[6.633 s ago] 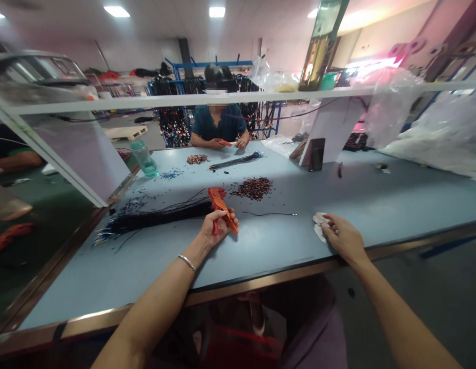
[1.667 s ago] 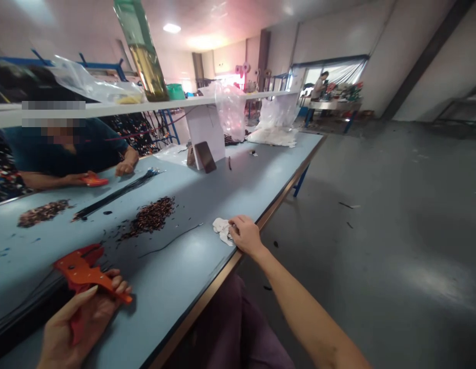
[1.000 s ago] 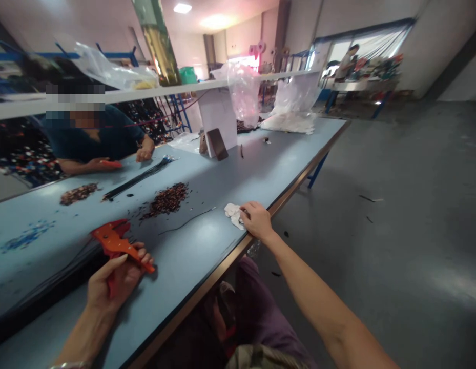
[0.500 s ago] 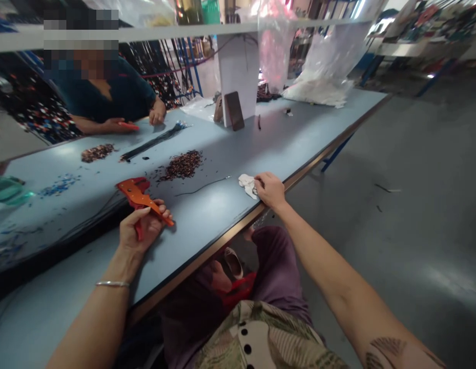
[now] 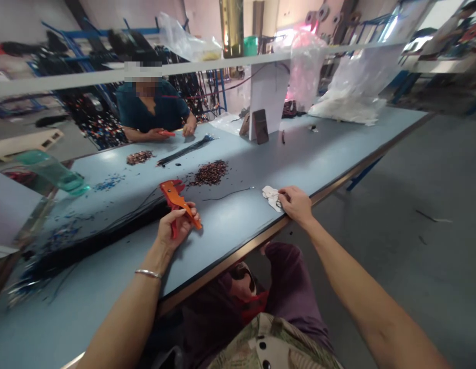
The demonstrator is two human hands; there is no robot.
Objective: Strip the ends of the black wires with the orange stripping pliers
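Observation:
My left hand [image 5: 175, 225] is closed around the handles of an orange crimping tool [image 5: 175, 196], which rests on the blue table [image 5: 230, 230] beside a thick bundle of black wires [image 5: 103, 228]. At the table's near edge, my right hand [image 5: 297, 203] lies curled on a crumpled white cloth [image 5: 270, 197], fingers on it. A single black wire [image 5: 228, 193] lies between the two hands. Behind it is a heap of small brown metal terminals [image 5: 210, 172].
Across the table a person in a dark teal shirt [image 5: 155, 110] works with an orange tool, a second terminal heap [image 5: 140, 157] and a wire bundle [image 5: 186, 150]. A green bottle [image 5: 53, 171] stands at left. A white shelf support, a phone [image 5: 260, 126] and plastic bags [image 5: 349, 97] sit farther along.
The camera has swung back from the room on the right toward the table. Both hands have kept their places, left on the tool, right on the cloth.

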